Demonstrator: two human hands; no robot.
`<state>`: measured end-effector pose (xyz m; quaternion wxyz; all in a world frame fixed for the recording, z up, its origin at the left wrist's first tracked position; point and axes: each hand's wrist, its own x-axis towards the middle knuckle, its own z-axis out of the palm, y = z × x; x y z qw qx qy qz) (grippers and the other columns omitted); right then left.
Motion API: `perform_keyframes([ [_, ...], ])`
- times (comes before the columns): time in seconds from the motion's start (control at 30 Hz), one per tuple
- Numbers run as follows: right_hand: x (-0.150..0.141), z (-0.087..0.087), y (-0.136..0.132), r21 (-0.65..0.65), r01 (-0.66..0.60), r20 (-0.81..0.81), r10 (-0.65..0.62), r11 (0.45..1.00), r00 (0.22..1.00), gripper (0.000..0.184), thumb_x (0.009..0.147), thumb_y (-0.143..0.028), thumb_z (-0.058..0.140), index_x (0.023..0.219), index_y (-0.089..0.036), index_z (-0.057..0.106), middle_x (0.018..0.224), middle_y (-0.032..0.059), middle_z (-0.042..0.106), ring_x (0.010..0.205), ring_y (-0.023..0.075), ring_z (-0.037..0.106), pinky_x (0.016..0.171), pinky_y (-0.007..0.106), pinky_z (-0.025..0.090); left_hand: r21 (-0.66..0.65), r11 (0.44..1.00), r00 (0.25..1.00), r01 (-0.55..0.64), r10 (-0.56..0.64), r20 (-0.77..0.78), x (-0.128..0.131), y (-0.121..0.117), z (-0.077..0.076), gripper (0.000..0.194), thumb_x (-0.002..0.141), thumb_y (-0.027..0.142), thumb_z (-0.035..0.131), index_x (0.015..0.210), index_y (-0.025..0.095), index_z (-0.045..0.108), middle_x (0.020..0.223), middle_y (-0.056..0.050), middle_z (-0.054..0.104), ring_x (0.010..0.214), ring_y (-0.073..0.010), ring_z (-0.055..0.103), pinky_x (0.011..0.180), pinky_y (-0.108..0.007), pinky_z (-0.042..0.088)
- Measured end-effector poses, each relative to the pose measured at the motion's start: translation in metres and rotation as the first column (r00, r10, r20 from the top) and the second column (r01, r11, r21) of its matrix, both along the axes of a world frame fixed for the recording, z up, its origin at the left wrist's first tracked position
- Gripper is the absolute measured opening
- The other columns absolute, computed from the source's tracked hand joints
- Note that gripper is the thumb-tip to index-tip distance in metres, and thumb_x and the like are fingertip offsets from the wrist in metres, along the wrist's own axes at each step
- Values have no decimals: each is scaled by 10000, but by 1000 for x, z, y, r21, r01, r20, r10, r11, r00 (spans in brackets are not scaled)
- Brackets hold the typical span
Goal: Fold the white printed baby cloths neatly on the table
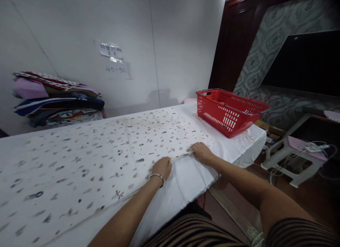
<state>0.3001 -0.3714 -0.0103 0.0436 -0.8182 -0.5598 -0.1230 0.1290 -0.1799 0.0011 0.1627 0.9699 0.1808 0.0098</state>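
Observation:
A white cloth printed with small motifs (106, 147) lies spread over the white-covered table (183, 176). Its near edge runs between my two hands. My left hand (162, 168), with a bracelet at the wrist, is closed on that edge, fingers curled under or against it. Farther right, my right hand (202, 153) grips the same edge close to the cloth's near right corner. Between them the edge looks drawn straight and slightly raised. The fingertips of both hands are partly hidden.
A red plastic basket (228, 114) stands at the table's right end. Folded fabrics (58, 100) are piled at the back left against the white wall (180, 45), which bears handwritten paper signs (116, 69). A stool (300, 156) with cables stands on the floor to the right.

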Motion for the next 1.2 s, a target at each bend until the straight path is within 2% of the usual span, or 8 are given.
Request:
perform_keyframes([
  [0.17, 13, -3, -8, -2, 32, 4, -32, 999, 999, 189, 876, -132, 407, 914, -145, 592, 900, 97, 617, 857, 197, 521, 814, 328, 319, 79, 989, 993, 122, -122, -4, -5, -2, 0, 245, 884, 200, 354, 929, 191, 595, 991, -60, 625, 939, -188, 572, 785, -301, 423],
  [0.37, 20, -4, -18, 7, 64, -17, -64, 998, 998, 201, 830, -85, 421, 890, -155, 599, 891, 86, 625, 842, 192, 527, 795, 309, 326, 214, 945, 965, 246, -260, 39, -9, -13, -1, 352, 856, 135, 394, 1190, 202, 481, 1114, -75, 556, 1008, -205, 509, 832, -329, 407],
  [0.5, 23, -6, -16, 30, 67, -43, -66, 997, 997, 234, 774, -47, 432, 884, -159, 605, 875, 73, 625, 844, 187, 536, 793, 303, 347, 283, 903, 931, 323, -356, 76, -7, -19, -7, 317, 847, 121, 409, 1139, 203, 501, 1112, -72, 536, 992, -213, 495, 810, -347, 412],
  [0.6, 26, -10, -19, 68, 63, -64, -59, 996, 996, 302, 732, -25, 448, 941, -167, 613, 962, 82, 627, 921, 195, 541, 815, 309, 369, 287, 906, 939, 311, -339, 53, -5, -20, -8, 251, 853, 98, 393, 1024, 192, 551, 1030, -70, 568, 974, -211, 501, 797, -338, 409],
  [0.73, 26, -15, -31, 126, 51, -85, -41, 991, 996, 424, 709, -24, 467, 1088, -167, 591, 1124, 114, 597, 1050, 221, 522, 888, 361, 383, 174, 951, 957, 257, -275, 89, -3, -17, -5, 191, 898, 196, 391, 948, 177, 574, 972, -65, 600, 955, -201, 515, 815, -324, 407],
  [0.93, 21, -13, -31, 185, 10, -268, 41, 983, 963, 305, 785, -77, 438, 980, -188, 645, 1013, 71, 644, 960, 180, 577, 863, 331, 434, 38, 983, 981, 180, -182, 65, 4, -10, 0, 228, 910, 314, 405, 965, 213, 602, 1014, -42, 597, 963, -176, 545, 780, -287, 429],
  [1.03, 24, -7, -21, 149, 26, -281, 17, 988, 959, 265, 869, -166, 415, 974, -188, 657, 974, 69, 649, 905, 165, 585, 814, 295, 449, 64, 984, 986, 167, -166, -14, 10, -11, 3, 218, 887, 283, 437, 939, 207, 634, 1033, -59, 595, 991, -186, 550, 781, -284, 438],
  [1.2, 33, 4, -7, 8, 11, -285, -8, 1000, 958, 184, 841, -196, 503, 860, -199, 686, 887, 46, 645, 832, 154, 582, 730, 243, 434, 73, 984, 985, 160, -154, -79, 19, -11, 7, 253, 877, 208, 402, 885, 186, 654, 984, -72, 619, 911, -189, 595, 726, -285, 452],
])
